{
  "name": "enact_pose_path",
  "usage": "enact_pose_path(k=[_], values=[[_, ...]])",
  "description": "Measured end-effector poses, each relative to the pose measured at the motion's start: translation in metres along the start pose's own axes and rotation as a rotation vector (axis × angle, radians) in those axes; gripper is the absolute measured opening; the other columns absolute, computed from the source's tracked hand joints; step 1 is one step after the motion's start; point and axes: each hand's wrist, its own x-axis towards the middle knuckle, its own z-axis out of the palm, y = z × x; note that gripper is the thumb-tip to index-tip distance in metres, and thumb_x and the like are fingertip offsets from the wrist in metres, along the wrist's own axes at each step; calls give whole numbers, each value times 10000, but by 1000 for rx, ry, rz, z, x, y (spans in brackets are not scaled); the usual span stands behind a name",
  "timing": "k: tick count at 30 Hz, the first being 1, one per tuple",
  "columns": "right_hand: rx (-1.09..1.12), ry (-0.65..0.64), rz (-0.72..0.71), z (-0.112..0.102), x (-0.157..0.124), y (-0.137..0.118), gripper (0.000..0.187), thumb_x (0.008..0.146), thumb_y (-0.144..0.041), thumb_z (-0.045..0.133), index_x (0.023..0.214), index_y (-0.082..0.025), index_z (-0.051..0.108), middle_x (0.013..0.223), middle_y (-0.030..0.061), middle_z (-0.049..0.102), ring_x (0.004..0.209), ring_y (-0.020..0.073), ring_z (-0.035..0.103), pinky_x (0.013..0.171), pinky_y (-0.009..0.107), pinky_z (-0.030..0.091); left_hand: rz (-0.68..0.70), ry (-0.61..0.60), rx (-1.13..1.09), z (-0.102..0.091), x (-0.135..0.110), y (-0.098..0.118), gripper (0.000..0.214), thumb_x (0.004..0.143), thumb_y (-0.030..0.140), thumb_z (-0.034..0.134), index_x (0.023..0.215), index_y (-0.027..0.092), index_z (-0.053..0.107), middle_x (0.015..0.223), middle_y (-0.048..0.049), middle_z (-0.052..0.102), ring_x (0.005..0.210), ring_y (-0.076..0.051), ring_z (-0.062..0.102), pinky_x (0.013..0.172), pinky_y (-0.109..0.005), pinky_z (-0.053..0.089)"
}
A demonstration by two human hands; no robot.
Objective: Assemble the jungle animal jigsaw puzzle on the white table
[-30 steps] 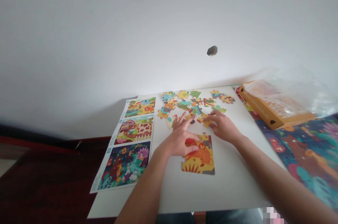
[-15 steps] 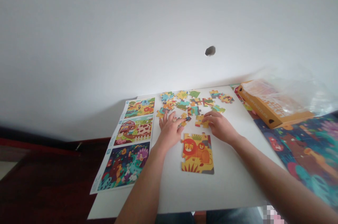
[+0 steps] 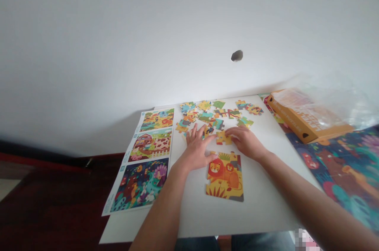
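Several joined jigsaw pieces form a lion section point(image 3: 225, 178) lying flat near the middle of the table. My left hand point(image 3: 197, 151) is open, its fingers spread over the tabletop and its thumb touching the section's upper left corner. Beneath its fingertips is a piece with dark and orange print point(image 3: 209, 130), partly hidden. Just beyond the lion section, my right hand point(image 3: 245, 140) grips a yellow puzzle piece point(image 3: 222, 138) by its right side, with the piece at table level. Other loose puzzle pieces point(image 3: 206, 117) lie scattered behind both hands, some overlapping.
A printed sheet with three pictures point(image 3: 150, 144) lies along the left side of the white table point(image 3: 192, 219). To the right, an orange puzzle box point(image 3: 302, 124) under clear plastic wrap point(image 3: 334, 101) rests by a dark illustrated surface point(image 3: 334, 172). A white wall point(image 3: 177, 38) rises behind.
My left hand has moved right and nearer, its thumb now on the lion section. That section has shifted slightly right and towards me. The yellow piece has slid a little left with my right hand.
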Motion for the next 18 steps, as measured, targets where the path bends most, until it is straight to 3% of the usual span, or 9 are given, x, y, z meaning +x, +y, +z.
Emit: enact_pose_path(k=[4,9,14,18], values=[[34,-46,-46,1,0,-7,280,864,-77,534,1047,-210,698,1156,58,711,1004,211,616,935,388,489,27,-10,-14,2,0,1,764,770,390,758,1462,345,439,1629,-95,193,1518,-411,10,1186,-670,75],[44,-87,-87,-3,-1,-18,240,893,-186,590,1109,-227,687,1174,77,685,1008,218,605,939,388,486,36,-24,-22,3,0,2,670,773,404,753,1399,378,517,1654,-53,128,1519,-414,1,1185,-670,65],[-29,-164,-82,-8,-4,-24,574,755,-422,789,1274,-250,617,1293,131,557,1134,287,551,1000,458,460,21,-13,-25,4,0,1,654,777,451,747,1389,406,522,1648,-43,156,1518,-415,2,1178,-680,58],[-72,-139,-41,-7,-6,-18,666,731,-482,803,1317,-257,580,1336,155,479,1206,327,508,1026,509,441,-4,-10,-14,6,1,1,584,863,466,651,1420,419,483,1637,-62,179,1515,-422,4,1165,-697,64]])
